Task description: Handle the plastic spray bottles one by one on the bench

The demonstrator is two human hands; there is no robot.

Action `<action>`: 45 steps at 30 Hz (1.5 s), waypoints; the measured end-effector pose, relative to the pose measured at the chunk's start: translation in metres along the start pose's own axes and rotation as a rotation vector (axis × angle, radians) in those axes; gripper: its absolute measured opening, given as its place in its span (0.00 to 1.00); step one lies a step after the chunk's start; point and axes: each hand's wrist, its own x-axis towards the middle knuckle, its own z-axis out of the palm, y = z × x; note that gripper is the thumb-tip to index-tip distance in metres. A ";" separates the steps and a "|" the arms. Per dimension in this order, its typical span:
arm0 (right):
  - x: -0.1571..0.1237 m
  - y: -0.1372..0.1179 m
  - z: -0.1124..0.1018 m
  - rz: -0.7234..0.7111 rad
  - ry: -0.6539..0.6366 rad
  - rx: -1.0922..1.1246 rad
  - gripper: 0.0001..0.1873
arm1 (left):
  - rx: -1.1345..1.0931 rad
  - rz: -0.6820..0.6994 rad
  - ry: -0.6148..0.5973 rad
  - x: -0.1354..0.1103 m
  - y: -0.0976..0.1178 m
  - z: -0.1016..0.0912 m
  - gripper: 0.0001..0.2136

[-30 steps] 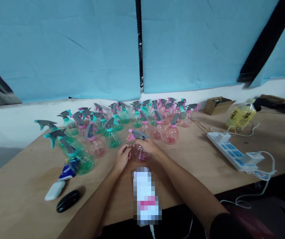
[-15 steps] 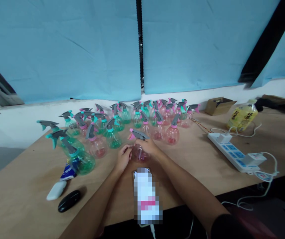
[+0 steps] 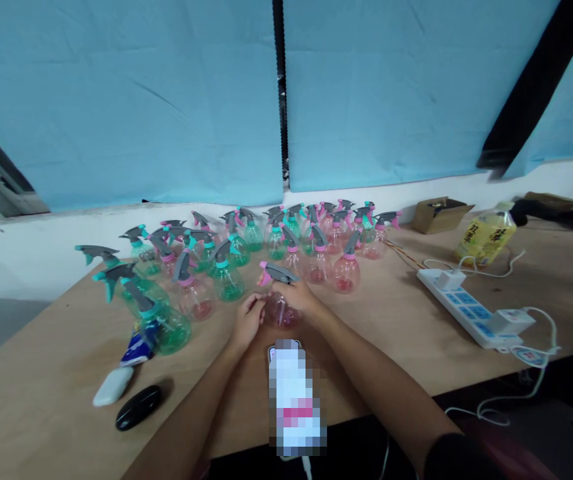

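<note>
The right hand [image 3: 296, 294] grips a round, translucent pink spray bottle [image 3: 281, 316].

The held spray bottle [image 3: 282, 317] looks like glossy, see-through plastic. The desk [image 3: 391, 313] resembles smooth wood. The small box [image 3: 436, 221] looks like matt cardboard.

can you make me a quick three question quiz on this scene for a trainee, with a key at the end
1. Which hand grips the pink spray bottle just below its spray head: a) left, b) right, c) neither?
2. True or false: the phone lies nearer the person than that bottle.
3. Fill the gap: two white chargers are plugged into the ____.

Key:
1. b, the right hand
2. True
3. power strip
</note>
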 end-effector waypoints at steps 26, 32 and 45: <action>-0.019 0.047 0.006 -0.223 0.128 -0.441 0.35 | -0.171 -0.022 0.046 -0.004 0.009 -0.004 0.16; -0.014 0.054 0.005 -0.210 0.119 -0.503 0.37 | -0.145 -0.048 0.070 -0.002 0.007 -0.004 0.18; -0.010 0.054 -0.006 -0.158 0.072 -0.471 0.38 | -0.131 -0.068 0.047 -0.001 0.007 -0.006 0.26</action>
